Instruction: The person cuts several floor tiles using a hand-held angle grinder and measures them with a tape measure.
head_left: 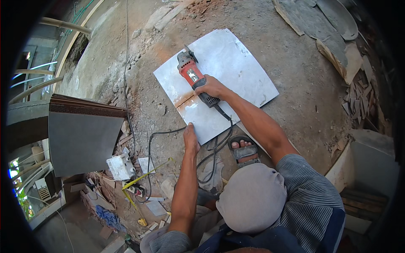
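Note:
My right hand (pixel 209 87) is closed around the rear body of a red and black angle grinder (pixel 193 72). The grinder lies over a large pale tile (pixel 240 71), its disc (pixel 191 54) toward the tile's far left edge. Brown dust (pixel 184 100) streaks the tile along a dark line, left of my right hand. At the tile's near left edge, my left hand (pixel 191 138) grips the rim with the thumb on top; its other fingers are mostly hidden. A black power cord (pixel 219 110) runs from the grinder's rear and loops beside my sandalled foot (pixel 243 148).
Grey tiles (pixel 84 141) stand stacked at left. Near them are a white box (pixel 121 167), a yellow tape measure (pixel 142 221) and a power socket block (pixel 138 189). Broken tile pieces (pixel 358 101) are heaped at right. Rubble and dust cover the ground (pixel 303 109).

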